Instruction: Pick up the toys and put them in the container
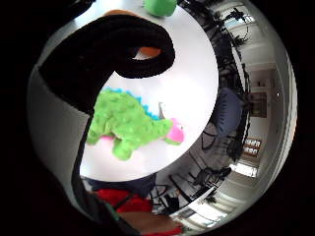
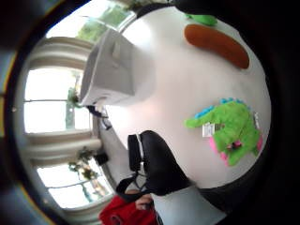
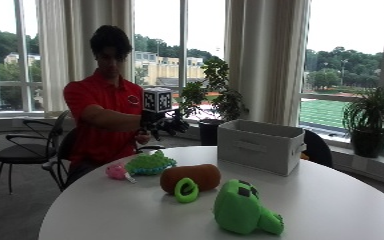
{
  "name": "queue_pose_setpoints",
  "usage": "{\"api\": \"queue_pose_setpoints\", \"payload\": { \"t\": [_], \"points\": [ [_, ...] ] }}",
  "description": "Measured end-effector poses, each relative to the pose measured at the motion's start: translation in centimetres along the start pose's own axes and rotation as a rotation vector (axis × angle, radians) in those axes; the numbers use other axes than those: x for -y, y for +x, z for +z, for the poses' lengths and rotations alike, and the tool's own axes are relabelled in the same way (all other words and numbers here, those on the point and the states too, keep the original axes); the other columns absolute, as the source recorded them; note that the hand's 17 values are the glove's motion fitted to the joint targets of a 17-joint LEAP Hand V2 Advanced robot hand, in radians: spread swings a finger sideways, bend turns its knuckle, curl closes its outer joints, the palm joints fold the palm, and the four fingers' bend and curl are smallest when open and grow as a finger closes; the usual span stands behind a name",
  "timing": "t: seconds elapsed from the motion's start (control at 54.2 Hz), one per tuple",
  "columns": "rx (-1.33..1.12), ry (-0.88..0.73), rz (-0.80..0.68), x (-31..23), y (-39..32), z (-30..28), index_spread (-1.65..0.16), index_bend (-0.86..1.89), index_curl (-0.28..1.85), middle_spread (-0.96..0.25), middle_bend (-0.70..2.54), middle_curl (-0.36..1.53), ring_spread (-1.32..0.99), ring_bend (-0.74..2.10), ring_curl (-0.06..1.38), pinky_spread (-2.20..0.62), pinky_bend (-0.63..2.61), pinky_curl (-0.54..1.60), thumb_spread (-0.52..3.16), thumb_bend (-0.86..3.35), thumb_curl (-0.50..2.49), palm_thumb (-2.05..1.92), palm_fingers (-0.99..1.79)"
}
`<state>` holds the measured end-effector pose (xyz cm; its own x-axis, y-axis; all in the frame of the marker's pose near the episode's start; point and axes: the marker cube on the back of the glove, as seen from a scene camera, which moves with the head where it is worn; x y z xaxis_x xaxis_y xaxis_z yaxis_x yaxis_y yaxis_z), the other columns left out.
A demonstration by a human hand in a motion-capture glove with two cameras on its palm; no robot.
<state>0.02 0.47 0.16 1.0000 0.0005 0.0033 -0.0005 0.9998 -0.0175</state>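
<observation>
My gloved right hand point(image 3: 161, 123) is raised above the near edge of the round white table point(image 3: 338, 200), with its fingers loosely curled and nothing in them. Below it lies a green dinosaur plush point(image 3: 149, 163) with blue spikes and a pink head, also seen in the little finger side view point(image 1: 130, 123) and the thumb side view point(image 2: 232, 126). A brown oblong plush point(image 3: 193, 177) with a green ring lies mid-table, and a green round plush point(image 3: 242, 207) lies nearer the camera. The grey fabric container point(image 3: 262, 145) stands open at the far side of the table.
Black chairs point(image 3: 25, 145) stand behind the person. Potted plants point(image 3: 372, 120) line the windows past the table. White tabletop shows between the toys and the container point(image 2: 115, 70).
</observation>
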Motion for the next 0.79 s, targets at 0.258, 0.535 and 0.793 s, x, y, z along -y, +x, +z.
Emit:
{"api": "queue_pose_setpoints", "payload": {
  "t": [0.258,0.535,0.793],
  "points": [
    [-0.068,-0.182,0.003,-1.1,4.6,3.1,-0.29,0.08,0.05,-0.13,0.15,0.10,-0.10,0.24,0.10,0.06,1.04,0.32,0.89,-0.04,0.13,-0.04,-0.15],
    [-0.103,-0.366,0.005,-2.7,9.0,8.8,-0.30,-0.01,0.03,-0.04,0.11,0.15,-0.02,0.18,0.15,0.11,1.24,0.37,0.94,-0.03,0.21,-0.01,-0.37],
    [-0.110,-0.433,-0.020,-2.1,8.5,11.7,-0.28,-0.05,-0.01,0.00,0.10,0.16,0.01,0.26,0.23,0.10,1.42,0.41,1.01,-0.01,0.27,0.11,-0.40]
  ]
}}
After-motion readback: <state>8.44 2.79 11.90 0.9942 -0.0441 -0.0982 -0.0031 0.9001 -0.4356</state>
